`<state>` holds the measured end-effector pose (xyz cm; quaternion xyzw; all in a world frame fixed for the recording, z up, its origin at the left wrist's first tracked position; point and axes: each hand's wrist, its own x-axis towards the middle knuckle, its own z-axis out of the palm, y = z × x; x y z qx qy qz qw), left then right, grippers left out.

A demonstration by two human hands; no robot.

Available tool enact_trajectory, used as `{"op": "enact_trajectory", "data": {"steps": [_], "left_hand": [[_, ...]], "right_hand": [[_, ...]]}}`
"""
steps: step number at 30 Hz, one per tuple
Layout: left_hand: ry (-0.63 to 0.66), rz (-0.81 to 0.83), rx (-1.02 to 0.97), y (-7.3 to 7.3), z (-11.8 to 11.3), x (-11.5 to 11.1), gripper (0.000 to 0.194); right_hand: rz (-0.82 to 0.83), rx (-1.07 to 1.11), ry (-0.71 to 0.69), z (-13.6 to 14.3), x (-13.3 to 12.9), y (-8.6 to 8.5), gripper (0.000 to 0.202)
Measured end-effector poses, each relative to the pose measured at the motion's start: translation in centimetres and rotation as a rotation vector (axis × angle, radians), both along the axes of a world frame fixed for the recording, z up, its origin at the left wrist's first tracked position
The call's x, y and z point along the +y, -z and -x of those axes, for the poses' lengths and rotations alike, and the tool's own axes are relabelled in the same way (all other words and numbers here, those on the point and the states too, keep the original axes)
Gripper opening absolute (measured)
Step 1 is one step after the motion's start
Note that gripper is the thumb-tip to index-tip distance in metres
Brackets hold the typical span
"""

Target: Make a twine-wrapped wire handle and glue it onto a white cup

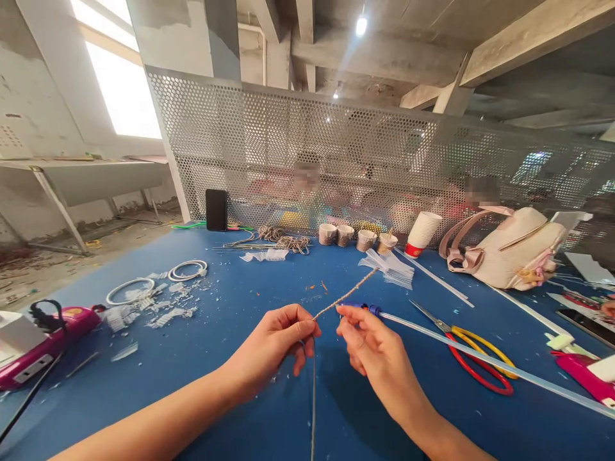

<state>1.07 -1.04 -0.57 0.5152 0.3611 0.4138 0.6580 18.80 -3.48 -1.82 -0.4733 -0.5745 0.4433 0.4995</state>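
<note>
A thin twisted cord (346, 296) rises to the right from my left hand (283, 336), whose thumb and fingers pinch it. The rest of the cord hangs down from that hand towards the bottom edge. My right hand (369, 339) is just right of it, below the raised cord, with its fingers curled and thumb near the forefinger; whether anything is between them cannot be made out. Behind the right hand lies a blue tool (372, 309) by a long translucent stick (461, 349). Scissors (449, 330) with red and yellow handles lie to the right.
Paper cups (327, 234), cord bundles (293, 244) and a black phone (216, 210) line the mesh partition (269, 141). White cable coils (187, 270) and scraps are left, near a magenta power strip (77, 323). A pale backpack (516, 250) stands right; people show behind the mesh.
</note>
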Motion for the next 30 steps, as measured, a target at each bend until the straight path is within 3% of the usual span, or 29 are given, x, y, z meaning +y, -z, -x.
{"op": "enact_trajectory", "data": {"steps": [7, 14, 19, 26, 30], "left_hand": [[0.036, -0.086, 0.236, -0.2, -0.4, -0.9, 0.032], [0.056, -0.007, 0.155, 0.4, -0.8, -0.8, 0.027], [0.082, 0.085, 0.076, 1.1, -0.8, -0.5, 0.027], [0.149, 0.057, 0.102, 1.1, -0.8, -0.5, 0.030], [0.077, 0.050, 0.110, 0.9, -0.5, -0.2, 0.030]], "right_hand": [[-0.024, 0.287, -0.042, -0.1, 0.8, 0.1, 0.034], [0.184, 0.565, -0.066, 0.2, 1.2, -0.4, 0.039], [0.165, 0.558, -0.046, -0.1, 1.3, -0.5, 0.036], [0.193, 0.458, -0.109, -0.5, 1.9, -0.7, 0.039], [0.152, 0.298, -0.158, -1.4, 1.7, -0.8, 0.041]]}}
